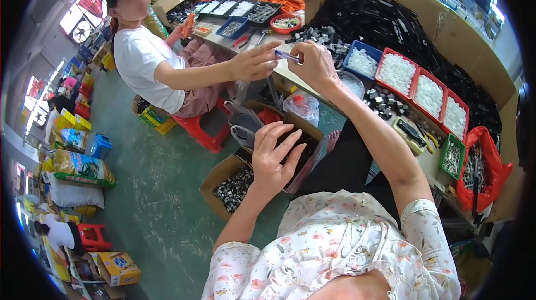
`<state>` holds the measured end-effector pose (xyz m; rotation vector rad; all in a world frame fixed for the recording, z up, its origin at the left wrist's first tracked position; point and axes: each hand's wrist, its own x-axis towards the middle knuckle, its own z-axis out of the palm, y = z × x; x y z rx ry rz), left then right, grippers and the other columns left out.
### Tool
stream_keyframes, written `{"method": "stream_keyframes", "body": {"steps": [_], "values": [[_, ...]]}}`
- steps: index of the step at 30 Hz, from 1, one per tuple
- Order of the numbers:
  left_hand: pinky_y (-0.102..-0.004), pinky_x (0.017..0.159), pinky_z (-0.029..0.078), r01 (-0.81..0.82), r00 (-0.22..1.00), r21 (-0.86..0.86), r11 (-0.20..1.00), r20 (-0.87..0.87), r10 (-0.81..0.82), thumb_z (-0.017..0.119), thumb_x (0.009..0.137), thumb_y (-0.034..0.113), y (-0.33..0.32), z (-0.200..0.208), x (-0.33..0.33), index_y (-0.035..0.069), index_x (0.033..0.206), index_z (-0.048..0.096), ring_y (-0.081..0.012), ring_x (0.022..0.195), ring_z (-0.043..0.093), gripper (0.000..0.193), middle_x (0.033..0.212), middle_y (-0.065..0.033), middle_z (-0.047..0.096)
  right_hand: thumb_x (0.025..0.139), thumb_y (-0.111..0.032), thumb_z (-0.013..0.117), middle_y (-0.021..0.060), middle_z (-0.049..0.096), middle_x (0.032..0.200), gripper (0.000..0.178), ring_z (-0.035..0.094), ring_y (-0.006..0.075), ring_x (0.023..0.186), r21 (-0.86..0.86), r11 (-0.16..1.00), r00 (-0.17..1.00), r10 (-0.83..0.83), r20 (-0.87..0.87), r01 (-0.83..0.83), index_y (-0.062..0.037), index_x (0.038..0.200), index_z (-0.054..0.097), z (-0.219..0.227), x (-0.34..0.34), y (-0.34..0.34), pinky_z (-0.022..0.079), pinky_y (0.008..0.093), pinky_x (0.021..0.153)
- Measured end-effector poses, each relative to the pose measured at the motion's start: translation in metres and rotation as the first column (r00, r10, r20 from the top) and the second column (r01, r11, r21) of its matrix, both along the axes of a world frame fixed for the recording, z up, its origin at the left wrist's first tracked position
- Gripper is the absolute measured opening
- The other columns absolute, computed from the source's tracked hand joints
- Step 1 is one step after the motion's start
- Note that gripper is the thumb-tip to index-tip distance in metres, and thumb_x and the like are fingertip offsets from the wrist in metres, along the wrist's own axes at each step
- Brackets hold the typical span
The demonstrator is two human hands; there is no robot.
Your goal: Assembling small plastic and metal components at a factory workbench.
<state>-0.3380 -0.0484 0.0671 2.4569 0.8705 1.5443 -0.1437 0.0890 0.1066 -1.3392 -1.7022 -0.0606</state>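
Over the near side of the workbench, my right hand (315, 65) is closed on a small slim object (287, 56), clear or silvery with a blue end. A co-worker's outstretched hand (257, 64) is at the blue end, its fingers extended; whether they grip it I cannot make out. My left hand (273, 157) is raised with bent, parted fingers and holds nothing. It hovers above an open cardboard box (220, 174) of small black and metal parts. Below my right hand lie a round clear container (352, 83) and a blue tray (362, 60) of white pieces.
Red trays (429, 92) of white parts line the bench beside a heap of black strips (379, 21). A green tray (452, 156), yellow-handled pliers (431, 139) and a red plastic bag (486, 169) sit on the right. The co-worker (148, 71) sits on a red stool (204, 132).
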Motion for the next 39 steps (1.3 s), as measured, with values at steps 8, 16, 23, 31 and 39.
{"method": "stream_keyframes", "body": {"steps": [8,16,23,31,39], "values": [[-0.0357,0.090,0.050,0.033,0.998,-0.208,0.978,0.068,-0.019,0.076,0.079,0.000,0.033,-0.016,-0.010,0.001,0.105,0.074,-0.0281,0.101,0.065,0.026,0.108,-0.0123,0.069,0.075,-0.025,0.079,0.0170,0.070,0.086,0.029,0.069,0.0326,0.078,-0.126,0.992,0.998,0.009,-0.058,-0.017,-0.0027,0.093,0.074,-0.006,-0.013,0.034,0.054,0.0410,0.069],[-0.0391,0.093,0.048,0.209,0.977,-0.319,0.925,0.114,-0.181,0.075,0.081,-0.002,0.038,-0.031,0.042,-0.001,0.107,0.072,-0.0301,0.101,0.065,0.026,0.108,-0.0137,0.069,0.079,-0.012,0.077,0.0135,0.066,0.091,0.021,0.067,0.0356,0.084,-0.027,1.000,0.998,0.008,0.067,-0.007,-0.0032,0.096,0.069,-0.010,0.095,-0.129,0.053,0.0406,0.072],[-0.0428,0.095,0.047,0.583,0.781,-0.212,0.784,-0.121,-0.613,0.075,0.081,0.001,0.018,-0.034,0.185,0.000,0.106,0.072,-0.0340,0.109,0.060,0.025,0.110,-0.0138,0.066,0.088,-0.011,0.070,0.0132,0.070,0.092,0.017,0.068,0.0251,0.085,-0.202,0.616,0.643,-0.758,0.114,0.762,0.0014,0.099,0.072,-0.064,0.272,-0.356,0.053,0.0351,0.076],[-0.0467,0.102,0.045,0.701,0.639,-0.065,0.711,-0.385,-0.666,0.069,0.086,0.002,0.012,-0.071,0.305,-0.002,0.115,0.066,-0.0371,0.121,0.055,0.029,0.124,-0.0176,0.060,0.091,-0.010,0.066,0.0154,0.065,0.106,0.020,0.066,0.0318,0.095,-0.048,0.290,0.288,-0.888,0.360,0.956,0.0007,0.108,0.068,-0.086,0.346,-0.460,0.053,0.0405,0.080],[-0.0430,0.093,0.050,0.730,0.596,-0.026,0.683,-0.466,-0.655,0.068,0.086,0.002,0.021,-0.105,0.327,-0.008,0.114,0.065,-0.0344,0.110,0.062,0.030,0.119,-0.0190,0.063,0.091,-0.012,0.065,0.0154,0.063,0.105,0.019,0.062,0.0378,0.100,-0.149,0.147,0.206,-0.810,0.549,0.978,-0.0005,0.106,0.065,-0.105,0.402,-0.478,0.050,0.0470,0.081]]}}
